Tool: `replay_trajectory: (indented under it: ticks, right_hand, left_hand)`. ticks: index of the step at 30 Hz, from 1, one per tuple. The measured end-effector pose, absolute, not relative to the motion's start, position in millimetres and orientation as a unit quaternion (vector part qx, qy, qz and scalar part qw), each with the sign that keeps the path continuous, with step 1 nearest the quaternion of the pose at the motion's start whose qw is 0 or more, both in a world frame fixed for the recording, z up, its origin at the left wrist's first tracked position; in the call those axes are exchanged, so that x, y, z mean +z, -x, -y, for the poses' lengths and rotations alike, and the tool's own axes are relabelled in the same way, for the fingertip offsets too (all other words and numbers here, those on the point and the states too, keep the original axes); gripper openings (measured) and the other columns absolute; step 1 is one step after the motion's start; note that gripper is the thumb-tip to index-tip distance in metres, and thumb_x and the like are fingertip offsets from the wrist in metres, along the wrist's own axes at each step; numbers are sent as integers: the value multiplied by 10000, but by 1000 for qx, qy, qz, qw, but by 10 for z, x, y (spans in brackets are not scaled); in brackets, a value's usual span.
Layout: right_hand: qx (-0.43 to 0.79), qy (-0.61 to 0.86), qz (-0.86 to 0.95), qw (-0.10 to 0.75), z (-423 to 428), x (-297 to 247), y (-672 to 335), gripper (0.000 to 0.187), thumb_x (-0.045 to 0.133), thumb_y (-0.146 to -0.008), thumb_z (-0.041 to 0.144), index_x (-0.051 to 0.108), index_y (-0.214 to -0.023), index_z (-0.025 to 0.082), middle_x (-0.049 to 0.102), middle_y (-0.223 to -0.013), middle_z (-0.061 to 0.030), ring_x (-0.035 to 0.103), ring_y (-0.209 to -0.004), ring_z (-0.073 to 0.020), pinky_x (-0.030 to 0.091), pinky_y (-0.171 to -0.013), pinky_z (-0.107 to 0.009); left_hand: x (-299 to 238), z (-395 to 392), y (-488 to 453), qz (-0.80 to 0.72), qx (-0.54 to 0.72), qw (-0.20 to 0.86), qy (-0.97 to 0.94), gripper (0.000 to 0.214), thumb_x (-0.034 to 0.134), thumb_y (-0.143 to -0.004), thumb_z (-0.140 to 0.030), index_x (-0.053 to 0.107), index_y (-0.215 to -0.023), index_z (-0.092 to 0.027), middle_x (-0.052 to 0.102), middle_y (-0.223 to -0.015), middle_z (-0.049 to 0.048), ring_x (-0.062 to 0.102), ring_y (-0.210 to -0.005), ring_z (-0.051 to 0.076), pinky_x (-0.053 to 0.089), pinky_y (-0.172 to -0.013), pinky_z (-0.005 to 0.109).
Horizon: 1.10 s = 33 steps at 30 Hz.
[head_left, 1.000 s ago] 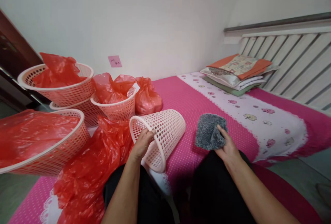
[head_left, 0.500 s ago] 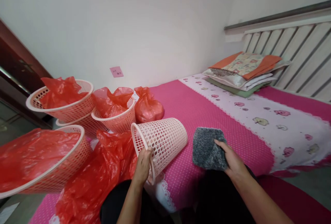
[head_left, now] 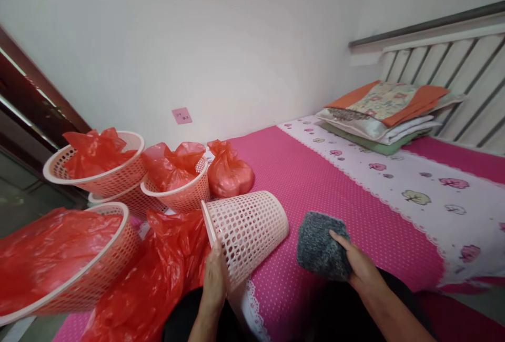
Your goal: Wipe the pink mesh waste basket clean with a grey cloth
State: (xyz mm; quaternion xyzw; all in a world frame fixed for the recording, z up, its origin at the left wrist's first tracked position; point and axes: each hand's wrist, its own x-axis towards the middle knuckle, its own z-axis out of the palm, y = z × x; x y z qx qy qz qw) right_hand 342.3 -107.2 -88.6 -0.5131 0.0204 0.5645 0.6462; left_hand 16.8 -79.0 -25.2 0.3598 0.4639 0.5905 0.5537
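A pale pink mesh basket [head_left: 246,231] lies on its side on the pink bed cover, its mouth turned left. My left hand [head_left: 214,281] grips its rim at the lower edge, fingers closed round it. My right hand [head_left: 357,264] rests on a folded grey fluffy cloth [head_left: 319,246] lying on the cover just right of the basket; the fingers press its right edge with the thumb under it. My black-clad legs are at the bottom.
Red plastic bags [head_left: 158,273] lie left of the basket. Several pink baskets lined with red bags [head_left: 97,166] stand at the left, and a tied red bag [head_left: 229,172] sits by the wall. Folded bedding [head_left: 384,113] is stacked at the slatted headboard [head_left: 453,68].
My view has tilted up and everything sits lower in the frame. My left hand slid from the basket's top rim to its lower rim. My right hand stays on the grey cloth.
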Motion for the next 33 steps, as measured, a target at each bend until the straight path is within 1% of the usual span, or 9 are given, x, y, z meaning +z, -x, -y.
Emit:
replay_trajectory:
  ticks: [4,8,12,14,17,20,25,29,33]
  right_hand:
    - [516,531,-14,672,912,-786,-3485,347,835,-595,218,766,-930,159,820,-807,-91,813,-821,-313,685,-727,-380]
    - [443,528,29,724,787,-392,-3552,315,809,-517,175,733,-822,186,798,-771,-55,795,-778,-297,684,-704,-379]
    - [316,469,100,818,747,197,-3595,381,850,-674,324,769,-1037,240,816,-1060,-74,792,-937,-267,679,-800,-381]
    - [293,462,115,830,732,347,-3557,458,859,-689,379,762,-1121,261,809,-1139,-61,787,-967,-261,675,-820,-387]
    - [373,508,107,769,701,267,-3430,500,887,-595,352,766,-1058,209,825,-980,-74,793,-886,-297,677,-767,-415]
    - [410,558,122,711,642,7,-3337,492,876,-598,407,768,-1018,175,816,-866,-83,792,-815,-314,663,-719,-423]
    - [281,620,210,702,390,-272,-3298,497,839,-621,518,768,-981,183,822,-954,-97,779,-864,-301,624,-780,-409]
    - [294,634,320,639,199,-485,-3070,504,747,-704,604,755,-980,182,819,-939,-122,774,-872,-327,615,-783,-442]
    - [284,625,391,614,201,-717,-2851,487,724,-715,543,738,-1052,192,818,-980,-122,766,-900,-315,608,-828,-440]
  left_hand:
    - [-282,872,-170,-467,550,602,-342,738,723,-855,-716,785,-1284,-118,747,-1380,204,595,-1433,424,358,-1291,583]
    - [-471,882,-127,-451,533,658,-282,853,763,-746,-807,795,-1255,-123,774,-1315,226,579,-1437,462,376,-1263,642]
    - [-612,887,-96,-442,544,660,-269,771,746,-802,-760,792,-1256,-139,756,-1364,205,518,-1497,439,306,-1305,617]
    - [-602,908,-101,-428,542,670,-273,747,728,-825,-750,796,-1244,-135,753,-1371,206,517,-1498,440,309,-1305,609]
    - [-527,922,-123,-421,522,691,-269,779,698,-837,-773,794,-1249,-119,761,-1341,227,548,-1466,457,351,-1278,628]
    - [-455,858,-141,-425,529,688,-257,792,684,-846,-781,778,-1297,-137,768,-1331,222,579,-1440,451,385,-1256,634]
    - [-414,639,-140,-417,545,682,-253,780,734,-814,-766,788,-1278,-141,769,-1330,217,595,-1427,442,412,-1242,623]
    - [-412,585,-127,-413,532,689,-267,792,750,-801,-769,783,-1275,-135,744,-1373,229,584,-1436,448,417,-1240,617]
    - [-415,655,-177,-396,539,693,-269,807,779,-789,-741,763,-1304,-119,733,-1386,241,569,-1448,453,397,-1258,610]
